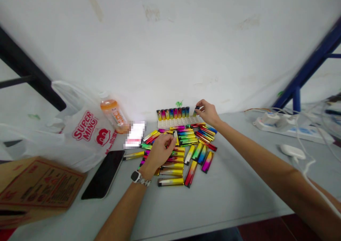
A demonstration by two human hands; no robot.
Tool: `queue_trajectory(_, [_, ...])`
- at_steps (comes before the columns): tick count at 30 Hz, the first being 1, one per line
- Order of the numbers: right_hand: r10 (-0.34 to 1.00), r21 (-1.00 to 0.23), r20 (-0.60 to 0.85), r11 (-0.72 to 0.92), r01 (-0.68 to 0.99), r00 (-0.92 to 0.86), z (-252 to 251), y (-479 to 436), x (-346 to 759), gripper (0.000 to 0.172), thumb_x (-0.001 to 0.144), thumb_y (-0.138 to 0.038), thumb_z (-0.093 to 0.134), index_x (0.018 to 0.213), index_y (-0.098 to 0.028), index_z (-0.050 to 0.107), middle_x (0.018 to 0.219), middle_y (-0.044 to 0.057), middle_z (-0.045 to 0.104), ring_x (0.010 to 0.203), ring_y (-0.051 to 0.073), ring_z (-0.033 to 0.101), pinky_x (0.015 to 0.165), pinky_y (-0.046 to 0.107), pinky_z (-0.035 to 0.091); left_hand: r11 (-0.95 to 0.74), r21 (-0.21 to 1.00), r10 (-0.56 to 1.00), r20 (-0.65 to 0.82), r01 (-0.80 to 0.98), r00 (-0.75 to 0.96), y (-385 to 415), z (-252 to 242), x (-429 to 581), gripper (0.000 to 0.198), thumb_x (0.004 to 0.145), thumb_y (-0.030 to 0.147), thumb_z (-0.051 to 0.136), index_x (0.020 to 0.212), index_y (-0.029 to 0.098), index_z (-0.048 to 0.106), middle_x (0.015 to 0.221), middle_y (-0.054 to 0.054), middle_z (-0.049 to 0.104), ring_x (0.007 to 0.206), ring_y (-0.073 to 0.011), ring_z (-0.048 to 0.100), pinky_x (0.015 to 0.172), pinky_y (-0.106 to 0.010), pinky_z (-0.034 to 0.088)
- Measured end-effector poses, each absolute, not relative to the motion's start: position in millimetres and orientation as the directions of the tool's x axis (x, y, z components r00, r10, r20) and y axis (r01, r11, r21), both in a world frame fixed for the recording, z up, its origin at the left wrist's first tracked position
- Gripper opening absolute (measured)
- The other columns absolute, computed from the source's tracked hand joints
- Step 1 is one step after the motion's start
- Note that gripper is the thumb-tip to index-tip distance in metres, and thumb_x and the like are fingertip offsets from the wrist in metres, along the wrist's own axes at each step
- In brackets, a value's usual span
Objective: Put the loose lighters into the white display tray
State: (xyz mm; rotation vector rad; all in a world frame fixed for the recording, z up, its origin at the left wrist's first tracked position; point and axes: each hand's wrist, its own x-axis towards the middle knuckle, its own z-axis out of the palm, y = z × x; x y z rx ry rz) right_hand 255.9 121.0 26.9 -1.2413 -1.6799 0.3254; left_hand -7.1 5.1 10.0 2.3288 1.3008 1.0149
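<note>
A white tray with rows of small holes [183, 122] lies near the wall, with several metallic-coloured lighters [171, 113] standing upright in its back row. My right hand [207, 112] pinches the dark top of a lighter [195, 112] at the tray's right end, apart from the standing row. Over the loose pile, my left hand [163, 149] has its fingers closed on a white-and-yellow lighter [176, 137], held tilted up. Many shiny lighters [172, 165] in yellow, red, green and purple lie on the table around and below this hand.
A black phone [103, 175], a cardboard box [42, 191], a white plastic bag [80, 134] and an orange drink bottle [114, 113] are on the left. A blurred-out white item [135, 134] lies beside the bottle. At right are a power strip [290, 129], cables and a white charger [292, 151].
</note>
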Motion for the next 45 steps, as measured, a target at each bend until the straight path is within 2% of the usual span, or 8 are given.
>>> queue_trajectory(4, [0.847, -0.619, 0.527, 0.441, 0.650, -0.073, 25.7, 139.3, 255.5, 0.011, 0.077, -0.015, 0.061, 0.087, -0.018, 0.060, 0.085, 0.003, 0.069, 0.064, 0.014, 0.062, 0.067, 0.029, 0.049, -0.554, 0.527, 0.828, 0.427, 0.645, 0.363, 5.8, 8.9, -6.9, 0.031, 0.094, 0.035, 0.048, 0.069, 0.020, 0.055, 0.067, -0.001, 0.054, 0.069, -0.0163, 0.051, 0.065, -0.030, 0.041])
queue_trajectory(17, [0.863, -0.691, 0.483, 0.478, 0.542, -0.145, 17.7, 155.9, 260.0, 0.011, 0.077, -0.016, 0.064, 0.088, -0.017, 0.065, 0.079, 0.002, 0.068, 0.066, 0.014, 0.061, 0.068, 0.028, 0.049, -0.567, 0.505, 0.823, 0.387, 0.651, 0.416, 7.0, 2.4, 1.6, 0.030, 0.093, 0.034, 0.054, 0.066, 0.020, 0.055, 0.063, 0.000, 0.052, 0.071, -0.0184, 0.051, 0.067, -0.031, 0.038])
queue_trajectory(24, [0.839, -0.627, 0.536, 0.468, 0.623, -0.091, 13.9, 157.8, 251.5, 0.009, 0.078, -0.016, 0.065, 0.086, -0.015, 0.070, 0.088, 0.005, 0.065, 0.068, 0.013, 0.061, 0.074, 0.031, 0.050, -0.580, 0.479, 0.814, 0.379, 0.659, 0.441, 7.9, -1.6, 6.3, 0.025, 0.092, 0.032, 0.055, 0.071, 0.019, 0.058, 0.067, -0.001, 0.055, 0.075, -0.0192, 0.051, 0.070, -0.032, 0.039])
queue_trajectory(29, [0.839, -0.590, 0.542, 0.427, 0.685, -0.055, 12.6, 158.9, 248.6, 0.011, 0.081, -0.017, 0.066, 0.089, -0.014, 0.073, 0.084, 0.004, 0.065, 0.072, 0.015, 0.061, 0.079, 0.031, 0.049, -0.617, 0.415, 0.783, 0.413, 0.669, 0.466, 7.2, -1.1, 13.1, 0.016, 0.090, 0.025, 0.058, 0.076, 0.019, 0.062, 0.074, -0.002, 0.059, 0.081, -0.0204, 0.053, 0.079, -0.036, 0.042])
queue_trajectory(32, [0.833, -0.533, 0.551, 0.402, 0.745, -0.056, 11.4, 156.0, 248.0, 0.017, 0.086, -0.021, 0.063, 0.096, -0.014, 0.075, 0.089, 0.006, 0.063, 0.076, 0.016, 0.061, 0.082, 0.031, 0.048, -0.637, 0.372, 0.760, 0.445, 0.675, 0.473, 7.3, -2.8, 15.5, 0.013, 0.091, 0.025, 0.058, 0.081, 0.018, 0.064, 0.084, -0.005, 0.061, 0.088, -0.0221, 0.053, 0.084, -0.039, 0.043])
queue_trajectory(36, [0.830, -0.418, 0.555, 0.335, 0.844, -0.054, 7.1, 142.1, 244.6, 0.033, 0.096, -0.032, 0.050, 0.117, -0.021, 0.073, 0.102, 0.009, 0.058, 0.082, 0.019, 0.059, 0.083, 0.033, 0.045, -0.657, 0.333, 0.736, 0.475, 0.676, 0.481, 8.0, -5.3, 16.7, 0.012, 0.091, 0.025, 0.057, 0.084, 0.018, 0.064, 0.092, -0.006, 0.060, 0.095, -0.0235, 0.052, 0.090, -0.041, 0.044])
queue_trajectory(41, [0.852, -0.202, 0.513, 0.240, 0.950, -0.106, 3.0, 118.4, 240.0, 0.045, 0.101, -0.036, 0.039, 0.143, -0.028, 0.053, 0.110, 0.012, 0.052, 0.100, 0.026, 0.052, 0.086, 0.038, 0.039, -0.665, 0.280, 0.722, 0.477, 0.692, 0.501, 7.6, -6.0, 17.8, 0.014, 0.092, 0.026, 0.055, 0.082, 0.019, 0.063, 0.093, -0.007, 0.059, 0.097, -0.0251, 0.051, 0.093, -0.044, 0.044])
queue_trajectory(45, [0.885, -0.127, 0.450, 0.195, 0.973, -0.118, 2.9, 107.5, 237.8, 0.052, 0.102, -0.040, 0.034, 0.152, -0.027, 0.039, 0.110, 0.015, 0.052, 0.102, 0.028, 0.049, 0.086, 0.040, 0.037, -0.669, 0.282, 0.719, 0.479, 0.687, 0.503, 6.0, -5.9, 18.8, 0.013, 0.091, 0.025, 0.054, 0.082, 0.019, 0.061, 0.093, -0.007, 0.059, 0.097, -0.0251, 0.051, 0.094, -0.045, 0.044])
